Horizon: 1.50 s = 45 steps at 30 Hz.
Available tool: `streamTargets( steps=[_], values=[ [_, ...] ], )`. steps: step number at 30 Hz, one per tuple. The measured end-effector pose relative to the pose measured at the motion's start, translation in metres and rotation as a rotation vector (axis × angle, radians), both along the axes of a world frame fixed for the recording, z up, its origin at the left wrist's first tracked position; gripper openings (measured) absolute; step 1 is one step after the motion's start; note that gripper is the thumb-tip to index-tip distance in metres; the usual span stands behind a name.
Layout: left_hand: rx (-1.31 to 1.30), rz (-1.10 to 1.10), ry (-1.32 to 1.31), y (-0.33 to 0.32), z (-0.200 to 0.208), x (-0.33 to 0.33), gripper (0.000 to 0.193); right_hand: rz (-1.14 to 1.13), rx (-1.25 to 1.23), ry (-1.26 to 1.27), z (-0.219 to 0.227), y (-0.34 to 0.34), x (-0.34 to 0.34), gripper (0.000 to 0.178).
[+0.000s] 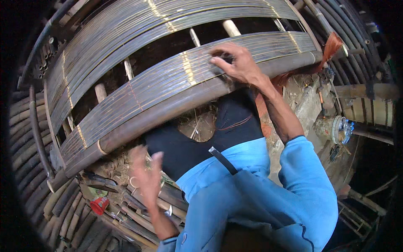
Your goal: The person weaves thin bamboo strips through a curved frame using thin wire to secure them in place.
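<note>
A long bench-like frame carries slatted bamboo panels, with a thick bamboo pole (168, 115) along the near edge. My right hand (241, 65) rests over the nearer strip of thin bamboo slats (147, 84), just above that pole. Its fingers and thumb curl round something dark that I cannot make out. Lower left, my left hand (147, 172) hangs in front of the pole, away from the slats. It is smeared by motion, but its thumb and fingers look apart, and nothing shows in it.
Beyond a gap with cross-bars lies a wider slatted panel (113, 54). Reddish cloth (331, 48) hangs at the pole's right end. A clear jar (336, 129) stands at right. A red container (99, 205) and loose bamboo poles (134, 216) lie at lower left.
</note>
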<state>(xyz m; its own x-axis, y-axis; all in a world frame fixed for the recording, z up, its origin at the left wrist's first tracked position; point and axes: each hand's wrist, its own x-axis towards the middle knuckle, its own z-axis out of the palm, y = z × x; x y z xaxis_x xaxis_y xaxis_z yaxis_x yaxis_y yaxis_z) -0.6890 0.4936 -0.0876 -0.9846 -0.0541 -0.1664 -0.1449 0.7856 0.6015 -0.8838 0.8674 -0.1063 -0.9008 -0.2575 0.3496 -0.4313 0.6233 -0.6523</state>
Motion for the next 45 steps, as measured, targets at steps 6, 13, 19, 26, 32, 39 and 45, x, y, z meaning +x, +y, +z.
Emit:
streamTargets(
  steps=[6,13,19,26,32,39,45],
  values=[
    [0.345,-0.202,-0.154,0.167,-0.111,-0.069,0.092,-0.078,-0.131,-0.043,0.0,0.02,0.028,0.029],
    [1.465,-0.339,-0.732,0.194,0.029,-0.071,0.016,0.226,-0.187,0.0,0.021,0.01,0.035,0.061],
    [0.68,-0.1,-0.187,0.054,0.1,-0.096,0.025,0.667,-0.375,-0.515,0.07,0.025,0.036,0.052],
    [0.136,0.125,0.32,-0.071,0.04,-0.219,0.031,0.221,0.068,-0.06,0.025,0.051,-0.068,0.036],
    [-0.444,-0.374,0.126,0.11,-0.014,-0.32,0.026,0.036,0.335,-0.338,-0.026,0.017,-0.118,0.041],
    [0.122,-0.303,-0.258,0.184,-0.101,-0.366,0.031,0.071,0.459,-0.654,-0.039,-0.004,-0.149,0.038],
    [0.087,-0.464,0.252,0.175,-0.04,-0.316,0.04,0.0,0.171,0.032,-0.017,0.024,-0.084,0.022]
  ],
)
